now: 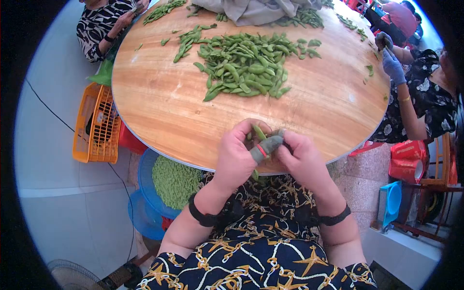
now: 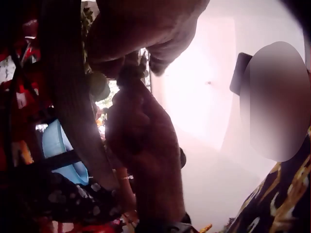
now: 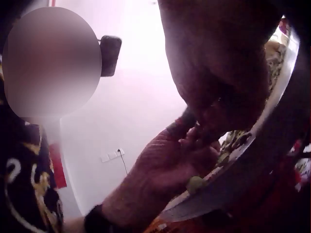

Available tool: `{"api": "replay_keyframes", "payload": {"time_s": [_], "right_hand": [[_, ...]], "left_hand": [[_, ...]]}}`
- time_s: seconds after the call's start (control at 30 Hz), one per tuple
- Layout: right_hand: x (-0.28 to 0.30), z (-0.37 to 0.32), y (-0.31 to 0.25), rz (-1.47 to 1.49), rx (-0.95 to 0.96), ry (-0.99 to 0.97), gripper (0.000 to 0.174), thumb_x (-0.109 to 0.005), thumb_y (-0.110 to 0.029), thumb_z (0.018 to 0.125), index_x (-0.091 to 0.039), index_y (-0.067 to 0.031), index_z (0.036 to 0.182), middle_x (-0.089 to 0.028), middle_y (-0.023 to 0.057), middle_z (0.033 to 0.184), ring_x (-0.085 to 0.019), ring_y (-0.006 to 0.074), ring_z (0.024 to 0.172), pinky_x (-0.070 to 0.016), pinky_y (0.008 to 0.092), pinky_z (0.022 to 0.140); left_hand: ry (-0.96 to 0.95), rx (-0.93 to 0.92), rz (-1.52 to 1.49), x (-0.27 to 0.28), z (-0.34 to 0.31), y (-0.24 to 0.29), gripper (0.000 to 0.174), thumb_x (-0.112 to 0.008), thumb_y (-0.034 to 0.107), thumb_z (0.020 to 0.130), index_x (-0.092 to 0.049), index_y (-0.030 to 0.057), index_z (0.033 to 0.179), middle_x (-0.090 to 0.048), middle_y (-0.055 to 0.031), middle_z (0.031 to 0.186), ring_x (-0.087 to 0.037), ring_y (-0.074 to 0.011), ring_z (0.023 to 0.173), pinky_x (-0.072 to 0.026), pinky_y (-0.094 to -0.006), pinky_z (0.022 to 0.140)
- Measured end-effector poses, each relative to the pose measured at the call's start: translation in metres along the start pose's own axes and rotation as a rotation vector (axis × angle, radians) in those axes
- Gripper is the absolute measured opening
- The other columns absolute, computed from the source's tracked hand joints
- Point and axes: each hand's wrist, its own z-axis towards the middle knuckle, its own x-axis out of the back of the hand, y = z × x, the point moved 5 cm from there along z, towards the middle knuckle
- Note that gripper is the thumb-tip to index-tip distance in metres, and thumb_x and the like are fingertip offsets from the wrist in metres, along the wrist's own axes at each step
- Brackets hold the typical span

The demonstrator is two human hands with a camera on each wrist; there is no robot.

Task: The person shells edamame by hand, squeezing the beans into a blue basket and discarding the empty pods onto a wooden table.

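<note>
Both hands meet over the near edge of the round wooden table [image 1: 159,111]. My left hand [image 1: 237,154] grips a green edamame pod [image 1: 259,132] that sticks up between its fingers; its thumb wears a grey-green cover [image 1: 267,147] with a red band. My right hand [image 1: 303,153] is curled in against that thumb, its fingers pinching at the pod, whose lower part is hidden. Another bit of green pod [image 1: 255,175] shows below the hands at the table edge. Beyond them lies a large heap of edamame pods [image 1: 246,63]. Both wrist views are dark, with the hands close together.
A blue basin [image 1: 145,171] of shelled green beans [image 1: 176,181] stands below the table at left, near an orange crate [image 1: 96,125]. Grey cloth [image 1: 251,12] lies at the far side. One person [image 1: 415,96] sits at right, another [image 1: 104,26] at far left.
</note>
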Motion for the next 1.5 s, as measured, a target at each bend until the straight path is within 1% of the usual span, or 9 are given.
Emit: {"api": "replay_keyframes", "payload": {"time_s": [0.13,0.4,0.67,0.97,1.03,1.2,1.33,1.47,1.5], "right_hand": [[0.004,0.003,-0.002,-0.136,-0.022,-0.005,0.019,-0.051,-0.013,0.086,-0.054,0.0022,0.074,-0.052,-0.0023,0.061,-0.051,0.0083,0.057,-0.0424,0.0272,0.052],[-0.001,0.002,0.006,0.535,-0.424,-0.149,0.019,-0.05,-0.017,0.088,-0.059,-0.0042,0.078,-0.051,-0.0039,0.061,-0.044,0.0027,0.053,-0.0336,0.0186,0.046],[0.009,0.02,0.002,0.247,-0.299,-0.022,0.018,-0.052,-0.022,0.089,-0.058,-0.0047,0.091,-0.05,-0.0035,0.059,-0.043,0.0041,0.051,-0.0328,0.0204,0.044],[-0.009,0.027,0.009,0.807,-0.425,-0.167,0.009,-0.054,-0.018,0.087,-0.054,-0.0086,0.088,-0.045,-0.0061,0.061,-0.035,0.0002,0.045,-0.0261,0.0148,0.04],[-0.015,0.025,0.008,0.918,-0.46,-0.169,0.007,-0.054,-0.016,0.087,-0.053,-0.009,0.086,-0.044,-0.0063,0.06,-0.034,-0.0002,0.044,-0.0247,0.0141,0.039],[-0.023,0.023,0.008,1.242,-0.541,-0.1,0.002,-0.05,-0.009,0.085,-0.052,-0.0083,0.084,-0.043,-0.0063,0.058,-0.034,0.0009,0.041,-0.0247,0.0152,0.037],[-0.023,0.03,0.012,1.161,-0.487,-0.055,0.002,-0.052,-0.009,0.084,-0.052,-0.0073,0.085,-0.043,-0.0059,0.058,-0.035,0.0017,0.041,-0.0269,0.016,0.037],[0.009,0.045,0.027,0.611,-0.306,0.227,0.011,-0.059,-0.012,0.08,-0.055,-0.0029,0.085,-0.051,0.0021,0.057,-0.044,0.0118,0.042,-0.035,0.0233,0.04],[0.022,0.047,0.02,0.12,-0.086,0.275,0.014,-0.059,-0.015,0.079,-0.056,-0.0018,0.082,-0.053,0.0082,0.058,-0.048,0.0182,0.045,-0.0386,0.0285,0.043]], "left_hand": [[0.059,0.014,0.119,0.002,0.001,0.003,0.029,-0.068,0.005,0.076,-0.056,0.0003,0.101,-0.058,-0.0011,0.088,-0.054,-0.0058,0.074,-0.047,-0.0187,0.067],[-0.056,0.144,-0.271,0.007,0.004,0.0,0.026,-0.052,0.002,0.085,-0.054,0.0012,0.111,-0.053,0.0032,0.084,-0.047,-0.0016,0.069,-0.0393,-0.0144,0.058],[0.001,0.219,-0.181,0.001,0.001,0.001,0.031,-0.046,0.002,0.088,-0.051,0.0051,0.119,-0.052,0.0038,0.083,-0.044,-0.0004,0.065,-0.0371,-0.0142,0.054],[-0.014,-0.089,0.278,0.004,-0.002,0.007,0.044,-0.055,0.004,0.082,-0.046,0.005,0.126,-0.058,-0.0006,0.082,-0.054,-0.0068,0.07,-0.0416,-0.0175,0.062],[-0.052,-0.603,0.736,-0.002,-0.005,0.023,0.042,-0.057,0.004,0.079,-0.051,0.004,0.121,-0.06,-0.0051,0.08,-0.057,-0.0133,0.071,-0.0457,-0.0252,0.062],[0.028,-0.524,0.541,-0.003,-0.008,0.018,0.029,-0.055,0.0,0.077,-0.055,0.0024,0.106,-0.06,-0.0079,0.081,-0.057,-0.0159,0.07,-0.046,-0.0267,0.064],[0.089,-0.173,0.23,0.007,-0.003,0.007,0.019,-0.049,-0.004,0.078,-0.051,0.0038,0.096,-0.058,-0.0034,0.083,-0.053,-0.0093,0.067,-0.0438,-0.0217,0.06],[0.1,-0.069,0.078,0.015,-0.001,0.0,0.022,-0.046,-0.006,0.08,-0.049,0.0054,0.099,-0.055,-0.0007,0.083,-0.049,-0.005,0.065,-0.0396,-0.0172,0.055],[0.161,-0.043,-0.028,0.02,-0.002,0.002,0.024,-0.043,-0.006,0.081,-0.049,0.0064,0.1,-0.054,-0.0015,0.084,-0.047,-0.0048,0.064,-0.037,-0.0154,0.053]]}}
